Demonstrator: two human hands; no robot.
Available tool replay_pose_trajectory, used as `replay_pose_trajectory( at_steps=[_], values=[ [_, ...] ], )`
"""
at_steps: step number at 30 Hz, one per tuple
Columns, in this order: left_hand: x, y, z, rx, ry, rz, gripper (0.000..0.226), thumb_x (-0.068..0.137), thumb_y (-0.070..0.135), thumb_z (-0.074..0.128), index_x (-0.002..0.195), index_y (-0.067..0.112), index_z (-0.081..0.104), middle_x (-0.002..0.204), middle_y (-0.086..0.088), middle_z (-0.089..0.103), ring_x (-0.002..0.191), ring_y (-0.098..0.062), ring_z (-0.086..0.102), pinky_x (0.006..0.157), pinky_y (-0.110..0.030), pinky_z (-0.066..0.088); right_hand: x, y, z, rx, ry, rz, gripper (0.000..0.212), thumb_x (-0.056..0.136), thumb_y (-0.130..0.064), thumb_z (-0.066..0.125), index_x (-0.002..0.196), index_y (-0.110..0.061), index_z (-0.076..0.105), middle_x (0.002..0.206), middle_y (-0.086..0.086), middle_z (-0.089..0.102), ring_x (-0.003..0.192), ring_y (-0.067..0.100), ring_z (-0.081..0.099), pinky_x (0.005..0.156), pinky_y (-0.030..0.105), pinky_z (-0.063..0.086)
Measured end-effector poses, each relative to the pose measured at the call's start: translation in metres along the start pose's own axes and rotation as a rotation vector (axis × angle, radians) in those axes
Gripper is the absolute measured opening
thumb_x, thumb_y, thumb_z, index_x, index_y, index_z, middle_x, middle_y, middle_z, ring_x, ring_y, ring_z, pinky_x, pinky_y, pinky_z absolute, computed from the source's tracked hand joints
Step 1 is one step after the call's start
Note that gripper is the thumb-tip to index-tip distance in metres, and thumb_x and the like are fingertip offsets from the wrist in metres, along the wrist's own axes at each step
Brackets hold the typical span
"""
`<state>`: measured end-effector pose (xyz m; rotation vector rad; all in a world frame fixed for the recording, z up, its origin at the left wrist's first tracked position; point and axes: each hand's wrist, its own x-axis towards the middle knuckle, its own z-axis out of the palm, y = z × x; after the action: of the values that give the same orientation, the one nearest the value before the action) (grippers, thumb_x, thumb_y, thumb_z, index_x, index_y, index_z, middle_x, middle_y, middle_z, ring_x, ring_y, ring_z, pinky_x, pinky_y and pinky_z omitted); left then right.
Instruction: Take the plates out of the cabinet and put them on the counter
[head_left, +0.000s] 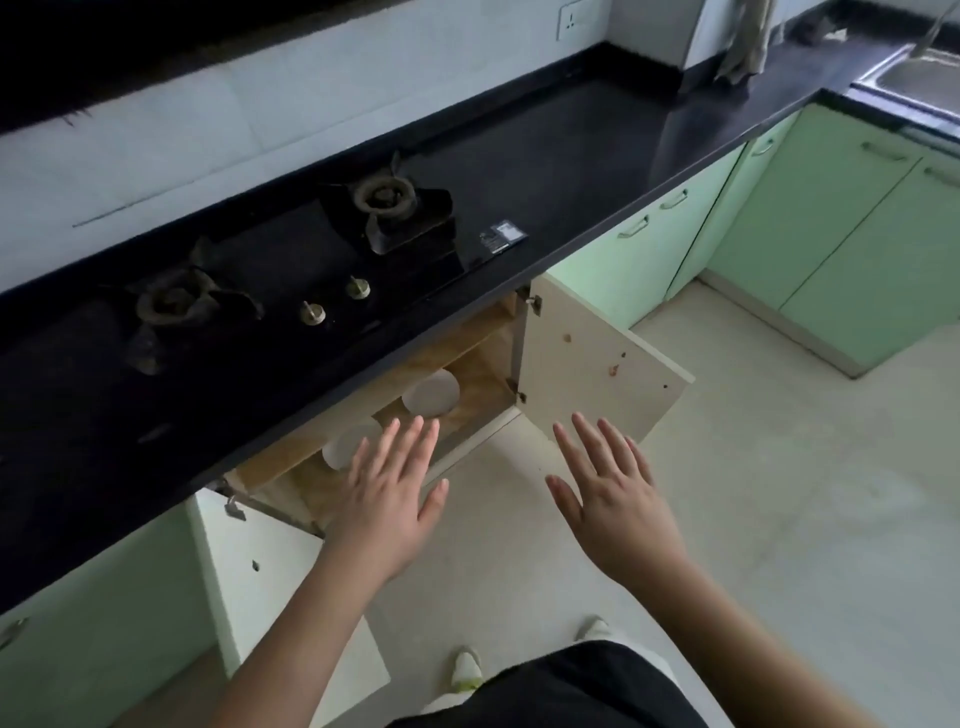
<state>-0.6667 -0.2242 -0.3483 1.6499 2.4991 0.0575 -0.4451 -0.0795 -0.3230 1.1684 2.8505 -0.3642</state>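
Bare forearms, black garment (561, 691), 2 white shoes (466, 670) with greenish trim.

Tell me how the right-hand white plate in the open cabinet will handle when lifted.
The white plate looks rigid, probably ceramic, so likely breakable if knocked on the counter edge above. Its smooth surface may be slippery. It lies flat, so it shouldn't roll.

Two white plates (430, 393) (345, 441) in the cabinet (one partly hidden), two burners (383, 197) (174, 299), two knobs (358, 287) (312, 313), two open doors (597, 358) (275, 582).
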Motion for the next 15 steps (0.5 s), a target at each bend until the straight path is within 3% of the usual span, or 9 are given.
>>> replay_pose_trajectory(
  at_steps=[6,11,15],
  values=[
    [0.013,0.025,-0.001,0.023,0.006,-0.203,0.069,0.094,0.061,-0.003,0.153,0.027,-0.017,0.165,0.005,0.001,0.150,-0.017,-0.010,0.123,-0.046,0.004,0.064,0.027,-0.011,-0.019,-0.042,-0.253,0.067,0.096,-0.063,-0.002,0.155,-0.031,-0.001,0.164,-0.002,0.006,0.149,0.021,-0.006,0.119,0.039,-0.007],
    [0.015,0.057,-0.006,-0.016,0.042,-0.384,0.071,0.096,0.060,0.003,0.157,0.023,-0.006,0.164,0.004,0.006,0.150,-0.016,-0.007,0.120,-0.041,-0.001,0.102,0.044,-0.020,-0.026,-0.065,-0.434,0.069,0.096,-0.063,0.000,0.156,-0.027,0.005,0.163,-0.002,0.013,0.150,0.022,0.002,0.120,0.042,0.000],
    [0.003,0.065,0.000,-0.037,0.048,-0.523,0.071,0.095,0.063,-0.003,0.153,0.025,-0.018,0.164,0.006,-0.005,0.148,-0.013,-0.016,0.120,-0.038,-0.005,0.119,0.043,-0.021,-0.039,-0.088,-0.538,0.070,0.098,-0.061,0.003,0.156,-0.022,0.006,0.163,-0.002,0.015,0.150,0.021,0.004,0.121,0.042,0.005]
  ],
)
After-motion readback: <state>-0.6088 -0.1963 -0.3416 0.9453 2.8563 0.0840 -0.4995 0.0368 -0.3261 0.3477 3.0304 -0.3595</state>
